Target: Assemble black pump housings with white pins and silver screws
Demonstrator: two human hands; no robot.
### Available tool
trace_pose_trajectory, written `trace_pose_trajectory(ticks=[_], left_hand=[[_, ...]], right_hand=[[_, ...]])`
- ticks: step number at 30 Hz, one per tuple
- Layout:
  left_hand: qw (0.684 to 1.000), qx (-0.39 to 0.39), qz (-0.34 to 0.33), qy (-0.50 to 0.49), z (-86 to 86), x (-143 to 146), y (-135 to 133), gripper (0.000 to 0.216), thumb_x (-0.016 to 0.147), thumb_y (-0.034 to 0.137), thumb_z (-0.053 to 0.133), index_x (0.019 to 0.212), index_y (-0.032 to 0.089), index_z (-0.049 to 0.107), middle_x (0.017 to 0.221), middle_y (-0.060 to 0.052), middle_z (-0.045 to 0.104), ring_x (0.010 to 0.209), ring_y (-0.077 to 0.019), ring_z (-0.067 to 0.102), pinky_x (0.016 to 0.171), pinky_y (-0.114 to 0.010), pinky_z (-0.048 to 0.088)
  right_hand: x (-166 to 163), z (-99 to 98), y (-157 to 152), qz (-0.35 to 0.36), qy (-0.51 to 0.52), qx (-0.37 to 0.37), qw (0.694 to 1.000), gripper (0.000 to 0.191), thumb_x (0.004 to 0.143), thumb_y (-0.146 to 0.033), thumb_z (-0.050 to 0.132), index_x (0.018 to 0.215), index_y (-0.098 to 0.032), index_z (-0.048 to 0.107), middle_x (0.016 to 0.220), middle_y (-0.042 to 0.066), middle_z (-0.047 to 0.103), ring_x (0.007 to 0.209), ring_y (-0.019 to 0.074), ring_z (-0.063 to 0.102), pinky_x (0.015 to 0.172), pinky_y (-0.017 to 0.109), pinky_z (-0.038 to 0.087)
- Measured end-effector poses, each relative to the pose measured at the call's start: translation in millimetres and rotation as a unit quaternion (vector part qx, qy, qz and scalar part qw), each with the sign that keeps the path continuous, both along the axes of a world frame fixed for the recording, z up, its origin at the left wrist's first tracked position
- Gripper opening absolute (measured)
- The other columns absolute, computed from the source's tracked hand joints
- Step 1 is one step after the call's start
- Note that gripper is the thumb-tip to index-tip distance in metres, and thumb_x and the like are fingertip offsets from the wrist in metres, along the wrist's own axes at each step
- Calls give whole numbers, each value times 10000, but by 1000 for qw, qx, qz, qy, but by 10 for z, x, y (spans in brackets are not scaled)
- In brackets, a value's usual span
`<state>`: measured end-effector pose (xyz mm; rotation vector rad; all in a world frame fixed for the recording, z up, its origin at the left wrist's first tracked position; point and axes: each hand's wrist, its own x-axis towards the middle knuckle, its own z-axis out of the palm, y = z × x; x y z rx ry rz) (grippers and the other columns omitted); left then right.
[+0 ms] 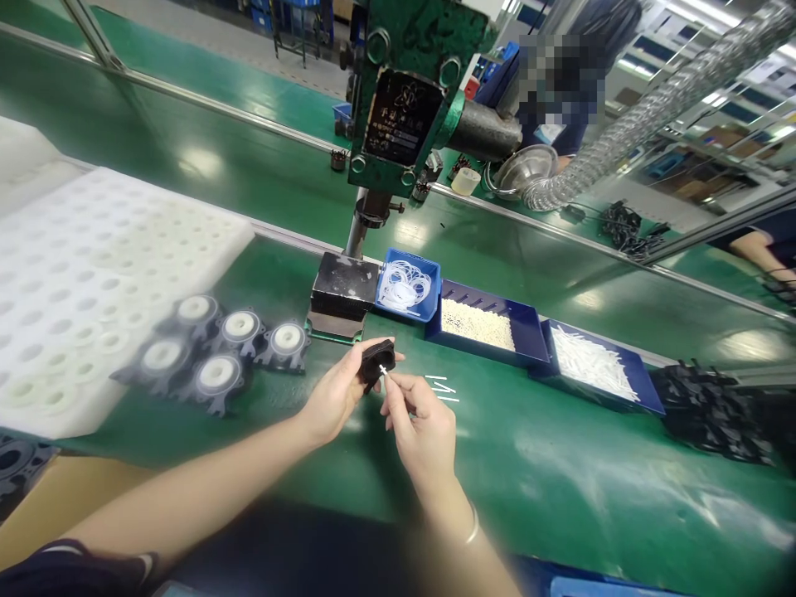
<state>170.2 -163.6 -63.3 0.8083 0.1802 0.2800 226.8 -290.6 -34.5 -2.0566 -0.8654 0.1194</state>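
Note:
My left hand (336, 391) is closed around a small black plastic housing (377, 360), holding it up above the green bench. Between the thumb and fingers of my right hand (423, 423) is a thin white stick (384, 377), its tip at the open face of the housing. Whether the tip is inside or only touching, I cannot tell. Several similar short white sticks (443, 388) lie on the bench just right of my right hand. To the left of my hands rest several black parts with white rings (219, 373) in their centres.
A green hand press (404, 91) with a black block (344, 286) stands ahead. Bins hold white looped tubing (404, 286), cream pellets (478, 325) and white sticks (594, 365). A white tray with holes (130, 240) is left, black parts (709, 410) far right. Other people work across the bench.

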Motion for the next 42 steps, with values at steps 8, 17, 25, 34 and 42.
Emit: trace_pose_trajectory(ticks=[8,17,25,34,42], left_hand=[[977,209,31,3,-35,-58,13,473,1035,472,324,1393,223,506,1326,-107,594,1033,-208,570,891,-342,458],[937,345,58,4,-80,-66,20,463,1039,426,322,1405,208,504,1394,-103,556,1242,-245,522,1100,-389,361],[878,473,78,2,-88,-32,87,430,1026,353,363,1426,244,477,1350,-100,555,1237,-243,505,1106,-418,356],[743,643,79,-165,-20,-76,55,868,777,230,542,1527,207,106,1371,-210,366,1169,-349,533,866,-468,520],[577,814,54,39,383,-550,627,934,730,396,803,1491,207,296,1516,-225,357,1438,-430,275,1173,-641,158]], right_hand=[[-14,32,-32,13,-3,-12,1000,181,997,-296,484,885,-219,605,592,-29,596,511,127,593,555,250,446],[0,-44,19,26,40,26,999,201,1007,-308,456,871,-224,578,612,-32,600,469,114,577,524,252,460],[156,-144,87,57,258,127,956,196,952,-419,562,941,-225,536,627,-41,611,529,131,599,572,261,503],[239,-51,-243,131,499,137,845,329,884,-401,672,1178,-262,631,1008,43,707,780,156,647,724,275,526],[269,-107,-278,111,562,167,803,236,820,-375,764,1006,-234,724,1130,88,727,905,229,723,832,376,594]])
